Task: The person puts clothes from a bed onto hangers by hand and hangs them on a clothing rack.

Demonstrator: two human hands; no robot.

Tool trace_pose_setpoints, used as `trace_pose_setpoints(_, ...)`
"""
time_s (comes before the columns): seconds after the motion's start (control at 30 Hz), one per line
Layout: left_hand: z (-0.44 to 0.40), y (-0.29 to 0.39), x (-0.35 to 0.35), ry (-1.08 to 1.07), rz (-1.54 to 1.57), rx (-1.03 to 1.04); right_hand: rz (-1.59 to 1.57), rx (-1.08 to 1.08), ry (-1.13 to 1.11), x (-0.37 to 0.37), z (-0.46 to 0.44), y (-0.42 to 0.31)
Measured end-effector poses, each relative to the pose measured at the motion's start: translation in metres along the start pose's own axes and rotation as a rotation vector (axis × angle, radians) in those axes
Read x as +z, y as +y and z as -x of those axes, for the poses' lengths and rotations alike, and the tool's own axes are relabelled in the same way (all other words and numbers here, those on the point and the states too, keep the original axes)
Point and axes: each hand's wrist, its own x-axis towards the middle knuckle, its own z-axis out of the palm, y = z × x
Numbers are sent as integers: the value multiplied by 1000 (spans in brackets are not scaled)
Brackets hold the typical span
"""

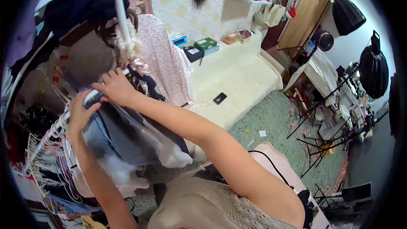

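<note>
Both hands are at a white clothes rail on the left. My right hand rests over the rail's upper part, its fingers curled down at dark and sheer garments hanging there. Lower along the rail is my left hand, thumb apart from the fingers, beside the same garments. What either hand grips, if anything, is hidden. Many hangers in pink and white are bunched on the rail below my left hand. Beyond my right hand hangs a pink patterned garment.
A cream-covered bed holds a black phone, a green box and a black pouch. Black studio lights and tripods stand on the right. Near my body is a pale pink surface with a black cable.
</note>
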Motion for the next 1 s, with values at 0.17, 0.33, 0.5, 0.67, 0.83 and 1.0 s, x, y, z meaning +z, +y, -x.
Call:
trace_pose_setpoints(0.17, -12, 11, 31, 200, 104, -82, -152, -131, -107, -12, -3, 4)
trace_pose_setpoints(0.33, -2, 15, 17, 149, -86, -140, -167, 56, -208, -29, 3, 25)
trace_pose_setpoints(0.5, 9, 0, 9, 146, -131, -198, 47, -46, -158, -35, 9, 19)
trace_pose_setpoints(0.67, 15, 2, 18, 267, -255, -159, 112, -20, -48, -28, 16, 5)
trace_pose_setpoints(0.83, 15, 5, 22, 271, -150, -190, 44, -69, -52, -1, -5, -26)
trace_pose_setpoints(1.0, 33, 4, 23, 438, -341, -248, 53, -117, -147, 5, -17, -41)
